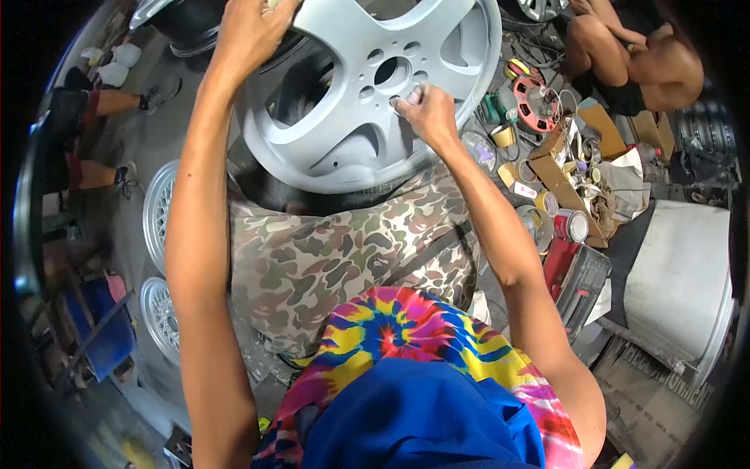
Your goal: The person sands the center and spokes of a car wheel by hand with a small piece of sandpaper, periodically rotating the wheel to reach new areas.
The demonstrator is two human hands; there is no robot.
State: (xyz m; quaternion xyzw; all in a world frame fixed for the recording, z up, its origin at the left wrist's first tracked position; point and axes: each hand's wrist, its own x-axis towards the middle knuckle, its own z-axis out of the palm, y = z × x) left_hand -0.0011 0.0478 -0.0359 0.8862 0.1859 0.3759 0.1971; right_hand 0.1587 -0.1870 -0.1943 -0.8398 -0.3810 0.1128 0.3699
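Note:
A large grey wheel rim point(312, 139) lies tilted in front of my knees, with a round centre hole and several smaller holes around it. At the rim's upper left edge is my left hand point(254, 25), its fingers partly cut off by the top of the frame. My right hand point(426, 109) is pinched near one of the small holes beside the centre; what it holds, if anything, is too small to name. Camouflage trousers point(336, 266) cover my legs just below the rim.
Two mesh-pattern rims point(160, 316) stand at left. A person's legs point(109, 102) are at upper left, another person point(633, 62) crouches at upper right. A red reel point(536, 105), a cardboard box point(558, 176), a can point(574, 227) and a toolbox point(582, 285) are at right.

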